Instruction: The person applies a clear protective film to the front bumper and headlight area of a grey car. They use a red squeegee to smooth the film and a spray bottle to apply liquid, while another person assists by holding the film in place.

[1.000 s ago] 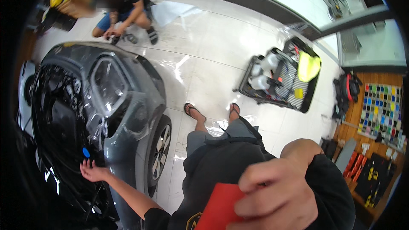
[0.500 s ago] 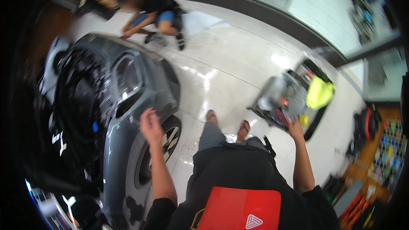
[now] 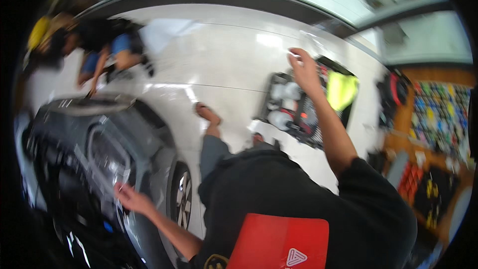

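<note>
My left hand (image 3: 132,198) is over the front corner of a grey car (image 3: 157,162), close to the headlight (image 3: 107,152), with its fingers loosely apart. Motion blur hides whether it touches the bodywork; nothing shows in it. Farther out on the right, my right hand (image 3: 304,69) is raised with thumb and fingers apart and nothing visible in them. Beneath that arm is a black cart (image 3: 318,144) with a mesh-patterned top. It carries several pale, rounded containers (image 3: 281,119) and a bright yellow cloth (image 3: 341,91).
A crouching person (image 3: 107,45) works at the car's front, far left. The engine bay lies exposed. The car's wheel (image 3: 183,194) is beside my legs. A glass partition with a dark frame (image 3: 239,7) runs along the back. Shelving (image 3: 403,104) with small colourful items stands right.
My view has swung to the right. My right hand has left the cart's near edge and reached forward beyond it. The left hand has shifted from above the wheel toward the headlight. My legs are mid-step.
</note>
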Demonstrator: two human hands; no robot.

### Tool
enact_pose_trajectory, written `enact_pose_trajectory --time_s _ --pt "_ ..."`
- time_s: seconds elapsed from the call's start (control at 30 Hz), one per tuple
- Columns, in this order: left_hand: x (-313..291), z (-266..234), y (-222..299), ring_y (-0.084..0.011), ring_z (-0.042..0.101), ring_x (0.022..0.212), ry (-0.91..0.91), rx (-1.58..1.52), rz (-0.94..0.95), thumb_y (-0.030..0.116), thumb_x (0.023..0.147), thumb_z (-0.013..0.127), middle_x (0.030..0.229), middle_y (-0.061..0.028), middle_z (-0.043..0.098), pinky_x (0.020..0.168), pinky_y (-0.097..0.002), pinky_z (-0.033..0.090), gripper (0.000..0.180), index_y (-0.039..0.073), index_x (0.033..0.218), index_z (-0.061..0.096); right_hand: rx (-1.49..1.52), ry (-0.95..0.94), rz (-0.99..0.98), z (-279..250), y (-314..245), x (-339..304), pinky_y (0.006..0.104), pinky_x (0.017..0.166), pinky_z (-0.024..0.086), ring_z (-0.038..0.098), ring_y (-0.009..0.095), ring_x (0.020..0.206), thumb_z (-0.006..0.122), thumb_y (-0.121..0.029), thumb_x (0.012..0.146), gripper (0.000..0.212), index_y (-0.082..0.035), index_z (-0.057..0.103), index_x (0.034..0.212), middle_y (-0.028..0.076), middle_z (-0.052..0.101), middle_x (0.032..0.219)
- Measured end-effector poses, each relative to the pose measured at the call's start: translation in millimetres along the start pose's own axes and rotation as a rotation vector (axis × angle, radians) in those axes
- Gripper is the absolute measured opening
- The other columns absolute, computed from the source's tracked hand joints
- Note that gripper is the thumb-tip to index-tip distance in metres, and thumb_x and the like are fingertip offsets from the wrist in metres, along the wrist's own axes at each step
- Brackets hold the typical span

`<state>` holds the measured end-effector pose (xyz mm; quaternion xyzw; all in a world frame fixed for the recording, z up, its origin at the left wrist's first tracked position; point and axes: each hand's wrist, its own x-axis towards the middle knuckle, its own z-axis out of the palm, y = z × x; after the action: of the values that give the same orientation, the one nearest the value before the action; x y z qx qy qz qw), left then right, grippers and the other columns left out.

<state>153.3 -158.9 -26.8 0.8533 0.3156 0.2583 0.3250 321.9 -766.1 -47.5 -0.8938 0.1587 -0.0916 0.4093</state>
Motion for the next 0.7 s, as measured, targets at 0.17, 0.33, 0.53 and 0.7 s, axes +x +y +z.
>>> enact_pose_trajectory --time_s 0.17,0.33,0.53,0.7 --pt "113 37 -1 -0.0176 0.06 0.103 -0.153 -0.104 0.095 0.02 0.106 0.055 0.122 -0.0111 0.064 0.088 -0.0297 0.049 0.033 -0.001 0.132 0.058 -0.524 0.312 0.644 -28 134 -13 0.0455 0.096 0.049 0.065 0.042 0.111 0.068 -0.051 0.087 0.062 0.002 0.068 0.119 0.027 0.07 0.114" --pt "206 56 22 -0.0115 0.059 0.099 -0.233 -0.176 0.062 0.013 0.106 0.053 0.124 -0.0057 0.063 0.082 -0.0246 0.047 0.032 0.002 0.135 0.056 -0.739 -0.093 0.578 -11 209 -27 0.0525 0.094 0.049 0.065 0.047 0.105 0.064 -0.038 0.087 0.051 0.01 0.069 0.106 0.032 0.068 0.107" --pt "249 95 1 -0.0152 0.062 0.101 -0.132 -0.105 0.009 0.009 0.102 0.056 0.118 -0.0068 0.066 0.088 -0.0289 0.05 0.026 0.004 0.127 0.063 -0.829 -0.354 0.339 35 188 -24 0.057 0.087 0.05 0.063 0.053 0.1 0.059 -0.033 0.092 0.04 0.005 0.069 0.098 0.03 0.067 0.105" --pt "250 139 58 -0.0184 0.062 0.099 -0.097 -0.125 -0.012 0.007 0.1 0.057 0.109 -0.0084 0.065 0.084 -0.0304 0.05 0.023 0.002 0.121 0.063 -0.918 -0.552 0.226 87 119 0 0.058 0.075 0.051 0.067 0.052 0.09 0.06 -0.031 0.092 0.04 0.007 0.071 0.087 0.031 0.07 0.09"
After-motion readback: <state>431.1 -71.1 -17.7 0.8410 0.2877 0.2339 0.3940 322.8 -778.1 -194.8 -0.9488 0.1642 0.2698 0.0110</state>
